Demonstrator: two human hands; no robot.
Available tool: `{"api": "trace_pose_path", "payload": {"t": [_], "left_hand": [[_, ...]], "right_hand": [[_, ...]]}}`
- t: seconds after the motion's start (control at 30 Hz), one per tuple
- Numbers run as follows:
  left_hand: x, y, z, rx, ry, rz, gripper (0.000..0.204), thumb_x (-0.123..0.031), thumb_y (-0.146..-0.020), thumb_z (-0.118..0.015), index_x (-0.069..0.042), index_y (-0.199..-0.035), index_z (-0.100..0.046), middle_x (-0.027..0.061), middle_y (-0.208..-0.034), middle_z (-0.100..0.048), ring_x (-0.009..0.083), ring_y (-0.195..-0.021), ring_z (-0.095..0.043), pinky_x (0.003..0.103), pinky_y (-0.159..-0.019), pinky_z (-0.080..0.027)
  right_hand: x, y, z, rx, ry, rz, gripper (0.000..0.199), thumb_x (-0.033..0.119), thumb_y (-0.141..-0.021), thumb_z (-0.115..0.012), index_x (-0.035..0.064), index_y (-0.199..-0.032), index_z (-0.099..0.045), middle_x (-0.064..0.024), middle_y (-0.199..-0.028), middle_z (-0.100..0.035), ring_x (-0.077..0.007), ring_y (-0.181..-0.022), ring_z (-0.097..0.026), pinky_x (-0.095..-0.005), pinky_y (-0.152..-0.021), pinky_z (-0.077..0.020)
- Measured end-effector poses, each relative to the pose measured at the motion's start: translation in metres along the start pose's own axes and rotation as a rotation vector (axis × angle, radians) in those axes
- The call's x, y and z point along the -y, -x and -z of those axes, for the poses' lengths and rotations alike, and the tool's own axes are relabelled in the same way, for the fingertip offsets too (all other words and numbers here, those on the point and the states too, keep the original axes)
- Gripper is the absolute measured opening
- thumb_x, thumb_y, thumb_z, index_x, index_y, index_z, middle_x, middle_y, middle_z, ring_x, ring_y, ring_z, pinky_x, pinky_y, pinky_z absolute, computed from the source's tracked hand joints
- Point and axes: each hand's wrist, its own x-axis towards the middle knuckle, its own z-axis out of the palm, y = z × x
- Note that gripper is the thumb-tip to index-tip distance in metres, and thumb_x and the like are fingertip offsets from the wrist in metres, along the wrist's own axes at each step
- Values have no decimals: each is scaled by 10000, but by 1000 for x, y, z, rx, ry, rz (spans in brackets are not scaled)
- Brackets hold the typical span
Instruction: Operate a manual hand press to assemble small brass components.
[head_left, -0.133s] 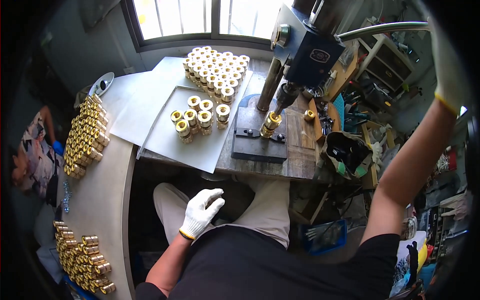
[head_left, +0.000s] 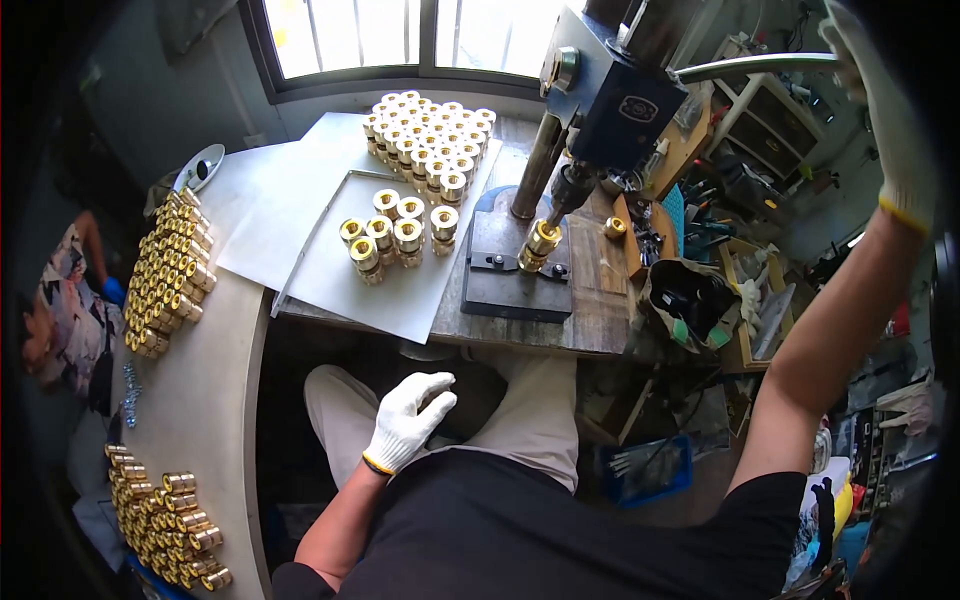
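Under press spindle, brass fitting (head_left: pixel 543 240) upright on base plate (head_left: pixel 515 285); right hand (head_left: pixel 885 110) gripping lever (head_left: pixel 750 67); left hand (head_left: pixel 408 420) spread, empty, over lap

Barred window (head_left: pixel 400 35) at the top, bright with daylight. Pale grey wall (head_left: pixel 180 110) beneath and to its left. Worn wooden workbench (head_left: pixel 600 300) below the window, curved light tabletop (head_left: pixel 205 400) at the left. Cluttered wooden shelves (head_left: pixel 770 110) at the upper right, dim floor with a blue crate (head_left: pixel 650 470) underneath.
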Motion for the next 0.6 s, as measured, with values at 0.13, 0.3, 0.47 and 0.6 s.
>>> {"api": "trace_pose_path", "payload": {"t": [0.13, 0.3, 0.47, 0.6], "left_hand": [[-5, 4, 3, -20, -61, -43, 309, -119, -1036, -851, 23, -1304, -791, 127, -1180, -796, 221, -1068, -793, 334, -969, -625], [-27, -17, 0, 80, -178, -210, 296, -143, -1014, -852, 7, -1263, -796, 155, -1117, -782, 301, -975, -774, 388, -878, -617], [-138, -81, -39, 207, -206, -730, 416, -155, -930, -889, -75, -1325, -782, 144, -1225, -785, 362, -1134, -760, 479, -984, -615], [-261, -134, -124, -17, 141, -1302, 604, -248, -637, -844, -59, -1200, -738, 111, -1238, -656, 354, -1256, -658, 508, -1039, -580]], "right_hand": [[-14, 77, 41, 234, 175, -40, 248, 101, -1197, -611, -8, -1243, -829, -100, -1108, -825, -107, -764, -641, -293, -671, -520], [70, 224, -5, 341, 184, -288, 413, 55, -1103, -726, -69, -1497, -719, -266, -1270, -823, -358, -1113, -835, -411, -983, -630], [49, 192, -10, 591, -29, -280, 606, 50, -1138, -644, 15, -1729, -516, -127, -1007, -759, -128, -726, -620, -336, -677, -536], [30, 165, -47, 634, -344, -382, 651, 66, -1157, -645, 78, -1780, -457, -89, -1177, -798, -107, -981, -738, -254, -903, -626]]}}
